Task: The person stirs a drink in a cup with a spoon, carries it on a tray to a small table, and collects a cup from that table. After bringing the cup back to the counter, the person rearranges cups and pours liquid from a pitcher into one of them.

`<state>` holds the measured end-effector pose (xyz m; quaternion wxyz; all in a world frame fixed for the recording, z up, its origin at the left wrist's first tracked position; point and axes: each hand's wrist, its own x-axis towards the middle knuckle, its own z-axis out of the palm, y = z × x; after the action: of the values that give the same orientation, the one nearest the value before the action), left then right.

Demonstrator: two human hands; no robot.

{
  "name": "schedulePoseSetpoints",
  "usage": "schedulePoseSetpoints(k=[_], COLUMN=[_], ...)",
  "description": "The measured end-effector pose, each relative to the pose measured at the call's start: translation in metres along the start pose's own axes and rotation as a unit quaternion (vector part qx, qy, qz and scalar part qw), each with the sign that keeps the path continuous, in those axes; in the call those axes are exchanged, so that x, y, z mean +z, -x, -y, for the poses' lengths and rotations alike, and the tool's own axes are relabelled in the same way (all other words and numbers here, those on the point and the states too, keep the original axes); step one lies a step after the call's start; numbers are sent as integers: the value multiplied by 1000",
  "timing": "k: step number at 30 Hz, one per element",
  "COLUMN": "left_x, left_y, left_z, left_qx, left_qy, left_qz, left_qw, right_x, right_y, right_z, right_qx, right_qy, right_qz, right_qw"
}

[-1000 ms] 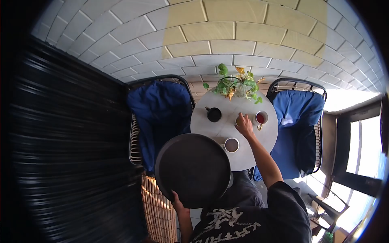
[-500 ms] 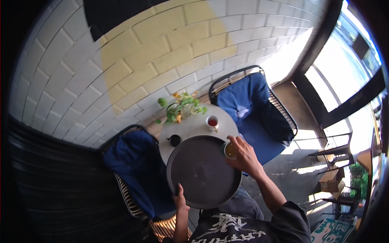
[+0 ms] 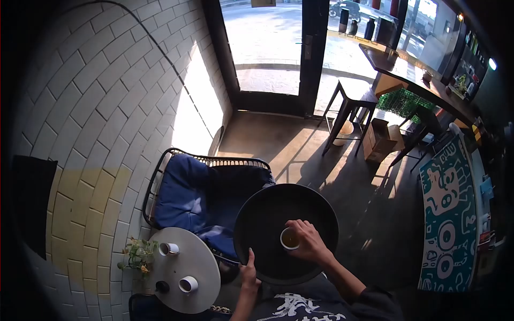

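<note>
My left hand grips the near left edge of a round dark serving tray, with the thumb lying over the rim. My right hand is closed around a white cup of yellowish-brown liquid. That cup is over the right half of the tray; whether its base touches the surface I cannot tell. Left of the tray, a small round table carries a white cup, a second white cup and a small black cup. A leafy plant stands at its wall side.
A chair with blue cushions stands between the table and the glass door. Dark stools and a cardboard box are on the floor ahead. To the right is a teal patterned panel. White brick wall lines the left.
My view has turned right toward the door, and the tray has swung away from the table. My right hand has carried the cup from the tray's edge inward over the tray.
</note>
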<state>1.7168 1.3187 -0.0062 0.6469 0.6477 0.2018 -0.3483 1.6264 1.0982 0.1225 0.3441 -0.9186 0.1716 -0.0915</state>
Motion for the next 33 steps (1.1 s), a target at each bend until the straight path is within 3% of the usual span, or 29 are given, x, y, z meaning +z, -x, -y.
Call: schedulePoseSetpoints(k=[2,6,8,11,13,14,18,19,21,26,29,31,33], left_x=[79,196,243,306,353,360,439,461,497,571,609,614,598], left_y=[16,-2,-3,-11,-2,-35,-71,-88,-118,-225,-235,-259,-290], left_z=[-6,18,11,5,-18,-5,-21,-23,-31,-52,-118,-127,-113], left_qx=[56,89,40,-19,61,17,-8,-14,-51,-15,34,46,76], left_qy=[127,96,70,42,-74,-39,-4,-4,-126,-41,-118,-80,-92], left_qz=[137,160,204,222,142,196,267,267,109,166,74,43,0], left_qw=[981,978,976,974,985,980,964,964,985,985,990,995,993], right_x=[-42,-94,-119,-153,-167,-174,-195,-205,-223,-300,-331,-338,-331], right_y=[8,18,21,14,3,-4,-44,-57,-82,-155,-198,-219,-244], right_z=[-53,-147,-183,-229,-260,-277,-342,-360,-389,-455,-508,-551,-602], right_qx=[23,32,46,68,72,70,97,102,122,168,203,240,226], right_qy=[-18,-82,-117,-180,-169,-157,-161,-159,-198,-174,-158,-189,-52], right_qz=[-31,-159,-208,-222,-229,-230,-254,-251,-265,-297,-299,-291,-306], right_qw=[999,983,970,956,956,958,949,949,936,924,919,907,923])
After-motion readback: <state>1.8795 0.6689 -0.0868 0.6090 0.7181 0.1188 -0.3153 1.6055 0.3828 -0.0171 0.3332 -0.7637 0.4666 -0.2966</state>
